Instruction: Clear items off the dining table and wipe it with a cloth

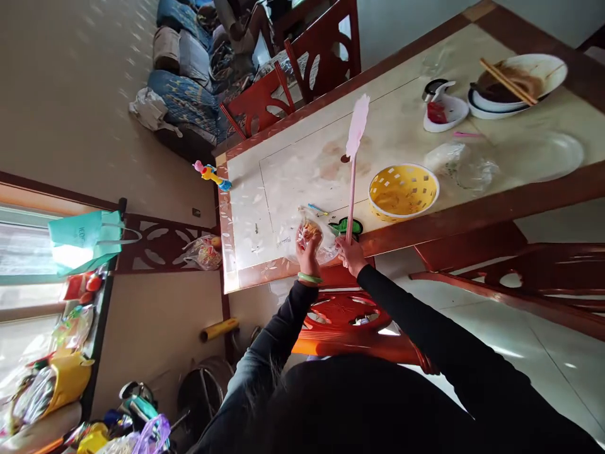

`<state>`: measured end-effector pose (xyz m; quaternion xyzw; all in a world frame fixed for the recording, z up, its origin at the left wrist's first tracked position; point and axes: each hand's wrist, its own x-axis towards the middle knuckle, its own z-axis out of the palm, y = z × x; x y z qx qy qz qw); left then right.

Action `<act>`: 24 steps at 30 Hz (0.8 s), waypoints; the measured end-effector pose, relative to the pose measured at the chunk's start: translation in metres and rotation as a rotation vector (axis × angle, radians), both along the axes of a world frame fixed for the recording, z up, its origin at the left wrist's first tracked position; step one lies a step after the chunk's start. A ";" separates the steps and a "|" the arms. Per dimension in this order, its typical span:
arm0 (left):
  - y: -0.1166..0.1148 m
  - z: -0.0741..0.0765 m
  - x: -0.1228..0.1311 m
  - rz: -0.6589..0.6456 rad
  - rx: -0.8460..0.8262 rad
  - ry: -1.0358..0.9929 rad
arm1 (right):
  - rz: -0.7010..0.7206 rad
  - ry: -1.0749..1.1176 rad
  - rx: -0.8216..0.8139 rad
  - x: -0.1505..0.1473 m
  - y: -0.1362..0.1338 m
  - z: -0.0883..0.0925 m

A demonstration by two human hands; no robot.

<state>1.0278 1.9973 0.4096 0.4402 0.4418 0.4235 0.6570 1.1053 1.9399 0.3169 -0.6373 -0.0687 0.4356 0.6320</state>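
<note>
My left hand [308,251], a green bangle at its wrist, is closed around a clear plastic bag with orange contents [312,234] at the near edge of the cream, wood-rimmed table [283,183]. At its 3 o'clock, my right hand [350,253] grips the handle end of a long pink plastic fly swatter [352,164], which lies pointing to 12 o'clock. At 2 o'clock stands a yellow perforated plastic basket [403,191]. Farther off stands a white bowl with chopsticks [517,79].
</note>
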 end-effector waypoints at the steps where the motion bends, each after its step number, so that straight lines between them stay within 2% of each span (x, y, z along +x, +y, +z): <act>1: -0.004 -0.003 -0.006 -0.007 0.003 0.008 | 0.028 0.025 -0.019 0.004 -0.002 -0.002; 3: -0.008 -0.007 -0.011 -0.012 0.011 0.036 | 0.065 0.048 -0.056 0.020 -0.006 -0.008; 5: -0.009 -0.009 -0.012 0.006 0.009 0.070 | 0.086 -0.041 -0.141 0.044 -0.014 -0.018; 10: -0.018 -0.009 -0.022 0.025 -0.010 0.058 | 0.168 -0.551 -0.431 0.109 -0.042 -0.059; 12: -0.029 -0.009 -0.031 0.002 -0.006 0.052 | 0.247 -0.711 -0.497 0.118 -0.049 -0.073; 14: -0.039 -0.009 -0.039 0.006 -0.012 0.054 | 0.275 -0.831 -0.493 0.112 -0.053 -0.078; 16: -0.046 -0.009 -0.045 0.039 -0.036 0.057 | 0.230 -0.905 -0.378 0.093 -0.052 -0.072; 19: -0.051 -0.007 -0.051 0.076 -0.050 0.061 | 0.215 -0.888 -0.074 0.053 -0.040 -0.044; 21: -0.053 -0.003 -0.054 0.060 -0.023 0.062 | 0.287 -0.772 0.069 0.029 -0.023 -0.021; 24: -0.060 0.003 -0.058 -0.009 0.051 0.118 | 0.366 -0.518 0.087 0.013 0.008 0.007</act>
